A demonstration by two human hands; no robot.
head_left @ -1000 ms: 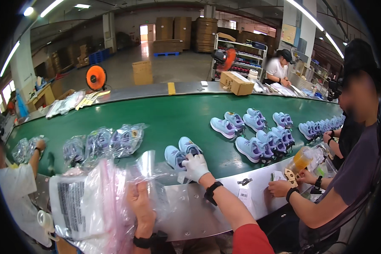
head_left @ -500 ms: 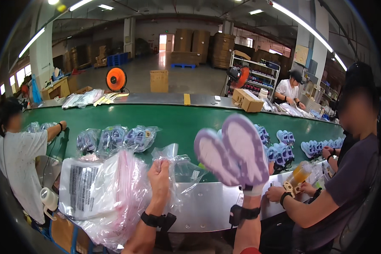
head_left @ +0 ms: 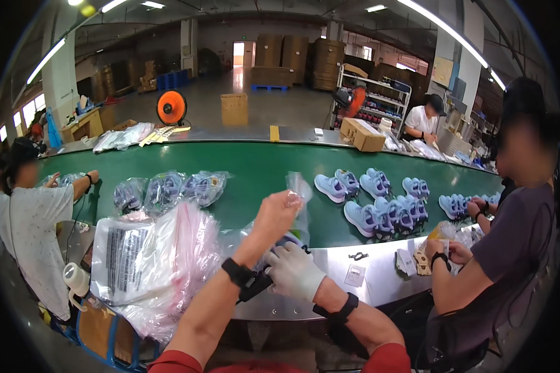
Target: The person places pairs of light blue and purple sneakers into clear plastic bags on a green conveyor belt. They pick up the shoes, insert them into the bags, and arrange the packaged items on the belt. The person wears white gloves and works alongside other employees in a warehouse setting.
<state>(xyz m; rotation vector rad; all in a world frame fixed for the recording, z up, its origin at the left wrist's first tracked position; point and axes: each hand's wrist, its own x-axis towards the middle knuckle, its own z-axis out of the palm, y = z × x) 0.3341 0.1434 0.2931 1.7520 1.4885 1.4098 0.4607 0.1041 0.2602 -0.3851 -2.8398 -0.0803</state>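
My left hand (head_left: 279, 214), bare, is closed on the upper edge of a clear plastic bag (head_left: 300, 186) and holds it up over the near side of the green belt. Just below it is my right hand (head_left: 295, 271), in a white glove, its fingers curled over the lavender shoes (head_left: 290, 239). The shoes are mostly hidden by my hands, and the bag film lies around them; how far inside they are I cannot tell. A stack of clear bags with pink edges (head_left: 186, 248) lies to the left of my left forearm.
Bagged shoes (head_left: 166, 189) sit on the green belt (head_left: 255, 163) at left, several unbagged blue-lavender pairs (head_left: 379, 214) at right. A small card (head_left: 355, 275) lies on the metal ledge. Co-workers stand at both sides; the right one (head_left: 479, 267) handles small parts close to my right arm.
My right hand has brought the shoes down and left from their raised position, soles facing me, to the bag. My left hand has moved right and up with the bag's edge.
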